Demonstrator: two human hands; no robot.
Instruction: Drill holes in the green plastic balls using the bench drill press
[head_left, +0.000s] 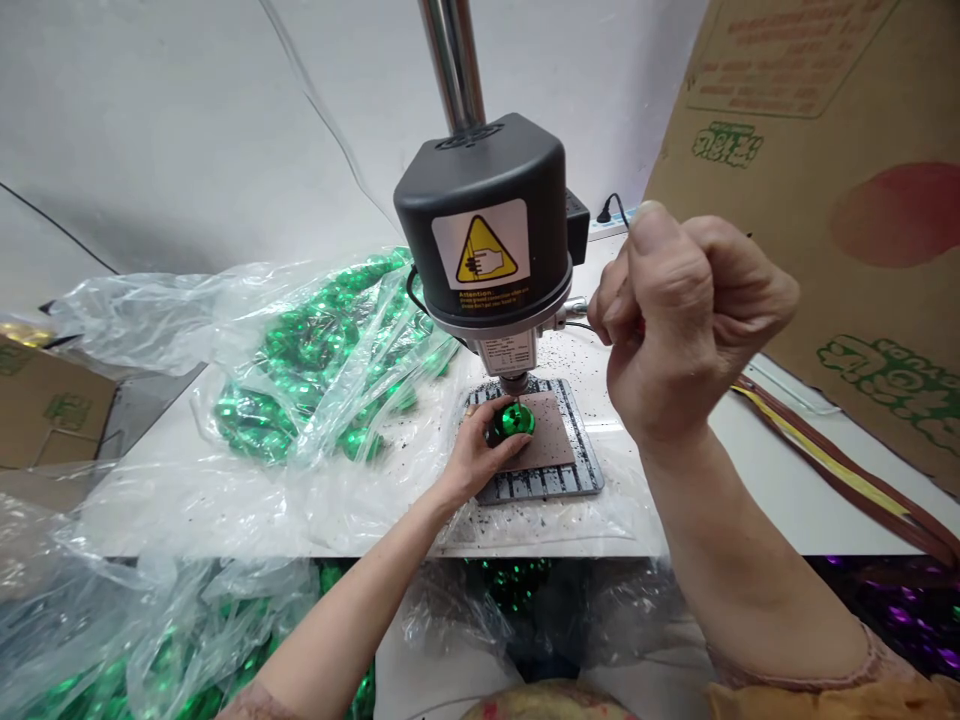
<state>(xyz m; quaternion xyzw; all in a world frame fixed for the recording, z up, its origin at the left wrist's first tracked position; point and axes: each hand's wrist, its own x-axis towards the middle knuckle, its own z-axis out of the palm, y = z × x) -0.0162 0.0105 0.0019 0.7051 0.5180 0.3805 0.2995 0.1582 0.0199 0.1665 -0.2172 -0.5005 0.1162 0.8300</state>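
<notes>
A bench drill press [484, 220] with a black motor housing and a yellow warning label stands in front of me. Under its chuck [514, 383], a shiny green faceted ball [517, 420] rests on a brown board [551, 425] over the slotted grey base [536, 488]. My left hand [480, 445] grips the ball from the left, thumb and fingers around it. My right hand [682, 310] is raised at the machine's right side, closed around its feed handle, which the fingers mostly hide. Whether the drill bit touches the ball I cannot tell.
Clear plastic bags of green faceted balls [300, 360] lie on the white table [165, 500] at left, with more below its edge. Cardboard boxes [810, 200] stand right and far left. Brown and yellow straps [840, 465] lie at right. Dark shavings surround the base.
</notes>
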